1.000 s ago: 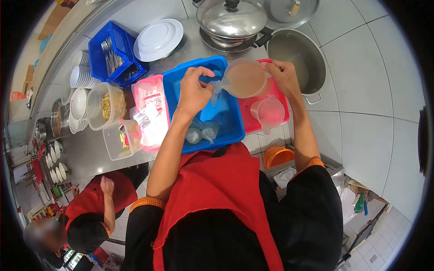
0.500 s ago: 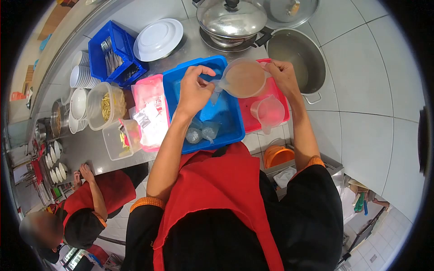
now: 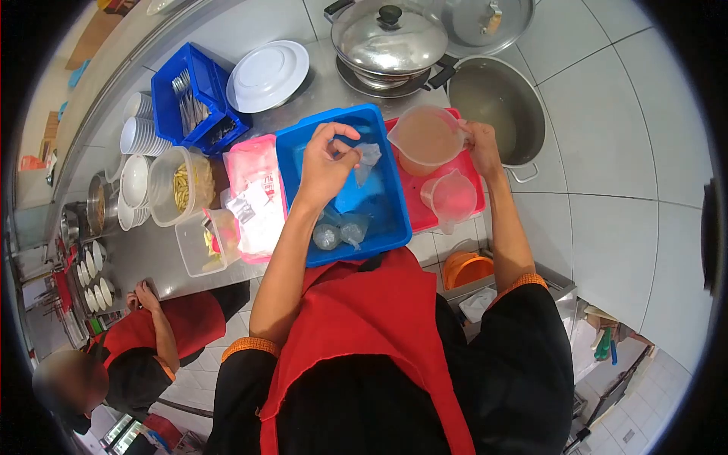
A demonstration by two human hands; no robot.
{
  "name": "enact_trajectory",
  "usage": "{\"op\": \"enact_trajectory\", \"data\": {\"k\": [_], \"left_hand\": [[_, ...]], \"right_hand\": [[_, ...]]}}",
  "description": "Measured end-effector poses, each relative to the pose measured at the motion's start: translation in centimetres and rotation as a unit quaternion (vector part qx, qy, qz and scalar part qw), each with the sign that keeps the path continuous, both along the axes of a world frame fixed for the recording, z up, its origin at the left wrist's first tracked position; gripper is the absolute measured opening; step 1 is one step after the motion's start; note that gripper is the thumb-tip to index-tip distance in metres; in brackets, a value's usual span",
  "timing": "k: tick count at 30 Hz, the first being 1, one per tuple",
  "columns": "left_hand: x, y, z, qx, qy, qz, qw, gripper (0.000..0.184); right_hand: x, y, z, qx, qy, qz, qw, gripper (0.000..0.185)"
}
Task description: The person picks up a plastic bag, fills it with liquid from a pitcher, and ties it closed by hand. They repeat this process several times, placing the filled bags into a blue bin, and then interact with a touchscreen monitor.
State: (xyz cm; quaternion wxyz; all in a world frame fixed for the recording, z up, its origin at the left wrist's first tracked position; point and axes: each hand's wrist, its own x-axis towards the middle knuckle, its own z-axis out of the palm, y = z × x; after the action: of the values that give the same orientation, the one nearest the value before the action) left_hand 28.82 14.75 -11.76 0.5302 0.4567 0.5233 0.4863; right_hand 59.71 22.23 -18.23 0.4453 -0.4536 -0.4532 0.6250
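My left hand (image 3: pixel 324 168) pinches a small clear plastic bag (image 3: pixel 368 159) between thumb and fingers above the blue tub (image 3: pixel 350 194). How much the bag holds is hard to see. My right hand (image 3: pixel 483 147) grips the handle of a translucent jug (image 3: pixel 425 136) with cloudy brownish liquid in it. That jug is over the red tray (image 3: pixel 410 199), its spout toward the bag but apart from it. Another clear jug (image 3: pixel 453 196) stands on the same tray. Inside the blue tub, tied clear bags (image 3: pixel 352 230) lie at the near end.
Behind the red tray is a large pot (image 3: pixel 500 106) of liquid, beside a lidded pan (image 3: pixel 388 42). Left of the tub are a pink tray (image 3: pixel 254 163), food containers (image 3: pixel 182 186), white plates (image 3: pixel 267 76) and a blue cutlery basket (image 3: pixel 168 98). A co-worker (image 3: pixel 144 341) stands at the left.
The jug in my right hand has moved right, away from the bag, to over the red tray. My left hand stays near the same spot with the bag.
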Motion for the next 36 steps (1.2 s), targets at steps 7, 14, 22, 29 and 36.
{"op": "enact_trajectory", "data": {"k": [7,14,22,29,36], "left_hand": [[-0.2,-0.4,0.3,0.009,-0.042,-0.018,0.999,0.024],[-0.2,-0.9,1.4,0.017,-0.055,-0.028,0.998,0.024],[-1.5,-1.7,3.2,0.015,-0.062,-0.023,0.998,0.026],[-2.6,-2.6,3.4,-0.041,-0.009,-0.025,0.999,0.026],[-2.6,-2.7,0.7,-0.009,0.121,-0.037,0.992,0.018]], "right_hand": [[-0.7,1.3,3.5,0.076,-0.188,0.015,0.979,0.023],[-7.8,-0.3,11.1,0.372,-0.32,-0.012,0.871,0.017],[-14.6,-2.3,9.4,0.345,-0.314,0.327,0.822,0.013],[-15.4,-2.1,11.5,0.169,-0.289,0.396,0.855,0.01],[-16.1,-3.7,7.8,0.272,-0.287,0.3,0.868,0.01]]}}
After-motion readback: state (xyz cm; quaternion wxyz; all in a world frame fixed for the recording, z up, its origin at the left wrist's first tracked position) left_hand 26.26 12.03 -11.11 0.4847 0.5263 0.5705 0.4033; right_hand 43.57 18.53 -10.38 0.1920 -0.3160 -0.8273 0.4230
